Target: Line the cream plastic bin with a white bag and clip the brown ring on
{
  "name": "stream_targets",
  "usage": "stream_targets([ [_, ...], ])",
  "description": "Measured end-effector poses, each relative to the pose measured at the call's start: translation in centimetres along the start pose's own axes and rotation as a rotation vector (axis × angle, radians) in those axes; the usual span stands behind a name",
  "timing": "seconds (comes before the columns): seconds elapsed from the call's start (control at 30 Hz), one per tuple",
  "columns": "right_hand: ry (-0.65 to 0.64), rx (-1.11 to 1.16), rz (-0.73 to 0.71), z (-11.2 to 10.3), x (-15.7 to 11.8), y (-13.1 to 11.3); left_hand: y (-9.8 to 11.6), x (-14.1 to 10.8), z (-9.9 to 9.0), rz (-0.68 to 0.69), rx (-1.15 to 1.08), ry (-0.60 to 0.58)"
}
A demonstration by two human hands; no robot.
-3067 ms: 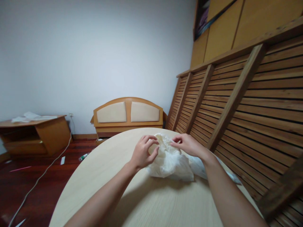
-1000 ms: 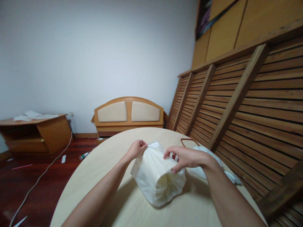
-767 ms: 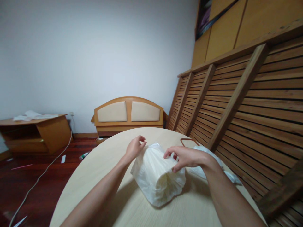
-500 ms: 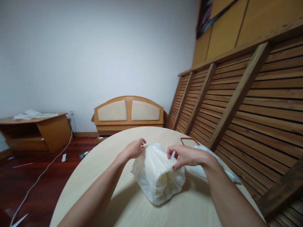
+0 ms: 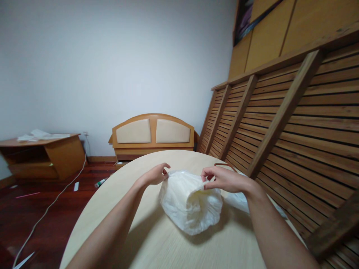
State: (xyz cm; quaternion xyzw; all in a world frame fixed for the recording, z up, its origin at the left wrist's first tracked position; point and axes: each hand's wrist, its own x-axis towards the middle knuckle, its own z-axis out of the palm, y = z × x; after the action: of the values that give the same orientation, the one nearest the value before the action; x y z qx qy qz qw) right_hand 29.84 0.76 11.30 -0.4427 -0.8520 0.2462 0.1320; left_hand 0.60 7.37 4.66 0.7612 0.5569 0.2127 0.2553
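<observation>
A crumpled white plastic bag (image 5: 185, 205) rests on the round pale table (image 5: 165, 250), its gathered opening facing the near right side. At the bag's upper left edge, my left hand (image 5: 155, 174) pinches the plastic between thumb and fingers, with the index finger extended above. My right hand (image 5: 221, 179) grips the upper right rim of the bag with thumb and fingertips. Behind my right wrist lies a second pale bag (image 5: 238, 201), partly hidden by the forearm, with a brown handle-like loop (image 5: 224, 165) beyond it.
A slatted wooden frame (image 5: 280, 123) leans along the right side. Beyond the table stands a headboard (image 5: 153, 130). To the left, a low wooden desk (image 5: 64, 151) bears papers, and a white cable (image 5: 53, 201) crosses the red floor.
The bag has shifted slightly right and away from me, and its top has spread wider. My left hand has moved a little left; my right hand's fingers have closed on the rim.
</observation>
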Motion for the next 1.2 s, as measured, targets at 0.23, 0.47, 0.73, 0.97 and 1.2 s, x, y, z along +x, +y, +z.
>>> stream_targets([
  [0.23, 0.144, 0.018, -0.031, -0.3, 0.4, -0.3, -0.8, 1.2, 1.5, 0.039, 0.071, 0.163],
  [0.47, 0.188, 0.112, -0.044, 0.1, 0.8, 1.0, 5.2, -2.2, 0.0, 0.169, -0.01, 0.344],
  [0.73, 0.229, 0.148, -0.03, 0.3, 1.0, 1.4, 8.4, -5.2, 0.5, 0.319, 0.11, 0.272],
  [0.97, 0.134, 0.244, -0.063, 0.0, 0.9, 1.4, 7.8, -4.5, 0.6, 0.229, 0.158, 0.303],
  [1.2, 0.156, 0.26, -0.045, -1.0, 0.1, 1.3, 7.6, -4.4, 0.6, 0.198, 0.149, 0.311],
])
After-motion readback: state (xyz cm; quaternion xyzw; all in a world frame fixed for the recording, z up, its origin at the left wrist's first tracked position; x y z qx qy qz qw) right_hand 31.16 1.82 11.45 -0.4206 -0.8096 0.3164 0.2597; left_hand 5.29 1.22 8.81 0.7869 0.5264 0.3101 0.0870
